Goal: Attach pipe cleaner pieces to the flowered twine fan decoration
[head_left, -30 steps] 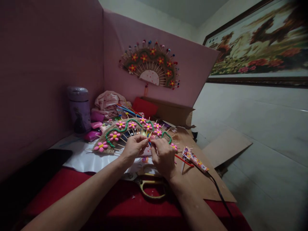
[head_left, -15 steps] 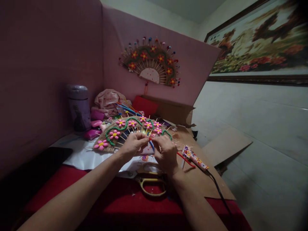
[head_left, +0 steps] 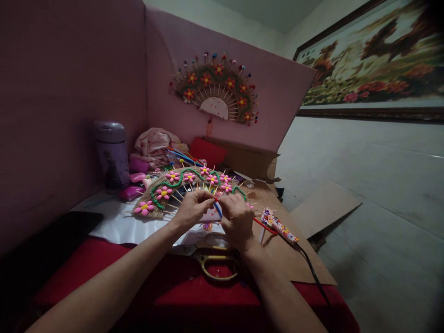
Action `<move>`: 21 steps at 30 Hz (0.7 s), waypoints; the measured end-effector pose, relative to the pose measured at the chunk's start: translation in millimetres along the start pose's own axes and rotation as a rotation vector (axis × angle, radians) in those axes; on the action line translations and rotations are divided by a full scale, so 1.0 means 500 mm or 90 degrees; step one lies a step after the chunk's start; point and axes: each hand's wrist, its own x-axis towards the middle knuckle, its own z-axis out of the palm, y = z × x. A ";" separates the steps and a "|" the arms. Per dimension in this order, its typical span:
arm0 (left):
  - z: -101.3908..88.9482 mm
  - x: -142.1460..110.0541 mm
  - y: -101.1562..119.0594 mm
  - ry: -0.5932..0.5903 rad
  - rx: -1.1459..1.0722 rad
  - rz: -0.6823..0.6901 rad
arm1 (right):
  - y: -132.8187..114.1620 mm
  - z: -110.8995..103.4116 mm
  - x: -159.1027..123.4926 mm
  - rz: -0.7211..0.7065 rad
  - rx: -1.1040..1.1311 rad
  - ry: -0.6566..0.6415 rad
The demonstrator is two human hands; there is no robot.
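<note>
My left hand [head_left: 194, 208] pinches the tip of a red pipe cleaner between thumb and fingers. Close against it, my right hand [head_left: 237, 219] is also closed on the red pipe cleaner [head_left: 266, 225], whose free end sticks out to the right behind that hand. A blue strip [head_left: 218, 210], probably another pipe cleaner, shows between the hands; its ends are hidden. Just behind them rests a half-round fan [head_left: 173, 185] of brown cord and thin sticks, with pink flowers and a wavy green strip. Large scissors [head_left: 218, 279] with yellow handles lie below my hands.
A flower-patterned glue gun [head_left: 279, 226] with a black cord lies right, on cardboard [head_left: 305, 263]. A purple flask [head_left: 113, 157], pink packets [head_left: 132, 193] and a crumpled cloth [head_left: 157, 143] stand at the left back. A finished-looking fan [head_left: 215, 108] hangs on the pink panel.
The free end of the red pipe cleaner has swung slightly up and left. Both hands keep their pinch at nearly the same place. The whole view has shifted a little.
</note>
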 end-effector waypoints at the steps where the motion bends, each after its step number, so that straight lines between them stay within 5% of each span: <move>1: -0.003 0.002 0.003 -0.016 0.021 0.008 | 0.003 -0.002 0.001 -0.007 -0.009 -0.007; 8: -0.015 0.002 0.017 -0.082 0.022 -0.055 | 0.011 0.000 0.002 -0.045 0.053 -0.012; 15: 0.015 -0.015 -0.015 0.034 -0.225 -0.100 | -0.011 0.032 -0.011 0.002 0.117 0.060; 21: 0.007 -0.004 -0.024 0.030 -0.014 -0.016 | -0.001 0.015 -0.005 0.003 0.012 0.015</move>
